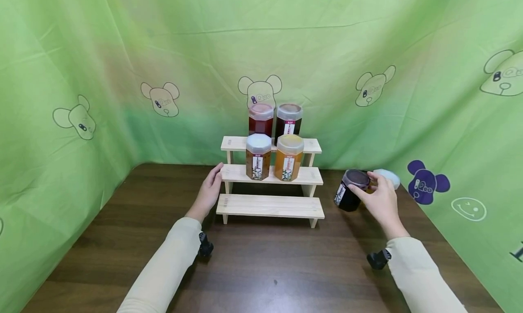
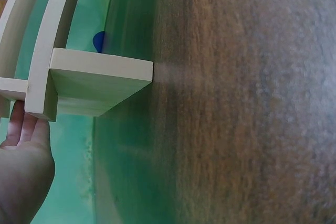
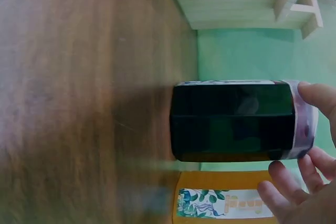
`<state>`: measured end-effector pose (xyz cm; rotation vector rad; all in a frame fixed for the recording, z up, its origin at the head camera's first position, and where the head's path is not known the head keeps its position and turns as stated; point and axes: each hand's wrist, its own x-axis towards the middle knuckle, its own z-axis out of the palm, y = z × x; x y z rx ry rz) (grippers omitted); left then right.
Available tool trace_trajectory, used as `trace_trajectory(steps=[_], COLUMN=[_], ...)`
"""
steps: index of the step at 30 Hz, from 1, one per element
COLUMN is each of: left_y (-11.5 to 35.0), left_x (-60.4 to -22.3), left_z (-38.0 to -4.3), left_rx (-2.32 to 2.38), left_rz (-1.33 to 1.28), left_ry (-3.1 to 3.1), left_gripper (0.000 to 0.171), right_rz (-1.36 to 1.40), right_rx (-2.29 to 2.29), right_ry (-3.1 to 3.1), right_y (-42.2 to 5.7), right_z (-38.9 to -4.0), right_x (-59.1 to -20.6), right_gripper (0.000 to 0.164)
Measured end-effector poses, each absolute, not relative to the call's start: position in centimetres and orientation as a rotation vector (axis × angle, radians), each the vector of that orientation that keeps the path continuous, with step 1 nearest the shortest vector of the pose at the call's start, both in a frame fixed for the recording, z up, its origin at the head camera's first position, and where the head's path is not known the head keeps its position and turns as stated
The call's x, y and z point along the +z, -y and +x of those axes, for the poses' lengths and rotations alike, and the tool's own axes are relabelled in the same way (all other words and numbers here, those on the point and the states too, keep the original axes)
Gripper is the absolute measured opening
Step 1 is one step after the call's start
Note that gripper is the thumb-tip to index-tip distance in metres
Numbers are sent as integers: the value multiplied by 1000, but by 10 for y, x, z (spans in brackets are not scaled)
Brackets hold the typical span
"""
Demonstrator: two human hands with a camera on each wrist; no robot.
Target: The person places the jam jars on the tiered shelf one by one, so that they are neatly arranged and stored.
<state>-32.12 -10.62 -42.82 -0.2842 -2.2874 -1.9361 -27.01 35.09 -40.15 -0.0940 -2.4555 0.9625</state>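
My right hand (image 1: 382, 202) pinches the lid of a dark jar (image 1: 348, 192) between thumb and fingers, right of the wooden stand. In the right wrist view the dark jar (image 3: 233, 121) is upright with its base at the table. Behind it is a jar with a whitish lid (image 1: 388, 177), its amber side and label (image 3: 223, 203) showing in the right wrist view. My left hand (image 1: 209, 190) rests its extended fingers against the left end of the three-step wooden stand (image 1: 269, 205), by the middle step. In the left wrist view the fingertips (image 2: 41, 129) touch the stand's end.
On the middle step stand a brown jar (image 1: 258, 161) and an orange jar (image 1: 289, 162). A red jar (image 1: 260, 120) and another dark jar (image 1: 288, 120) stand on the top step. Green printed cloth (image 1: 196, 45) hangs around the back and sides of the brown table (image 1: 261, 267).
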Motion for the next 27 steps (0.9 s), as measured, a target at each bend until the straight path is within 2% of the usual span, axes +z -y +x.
trace_trajectory(steps=[8,16,23,27], left_y=[106,107,107,106], left_x=[-428,-429,-428,-427], left_z=[-321,-321,-321,-321], left_rx=[-1935,-1934,-1934,-1935], left_rz=[-276,-282,-275,-277], left_ry=[2285,2283,2294,2296], left_gripper=[46,46,47,47], right_rz=[-138,-115,-230,-271], right_rx=[945,1000,1069,1054], right_ry=[2549,2570,2588,2593], right_y=[-346,-345,-340,-339], right_z=[-273,-283,-289,-289], right_x=[-405,-422,-435,-437], right_gripper=[91,69,89,91])
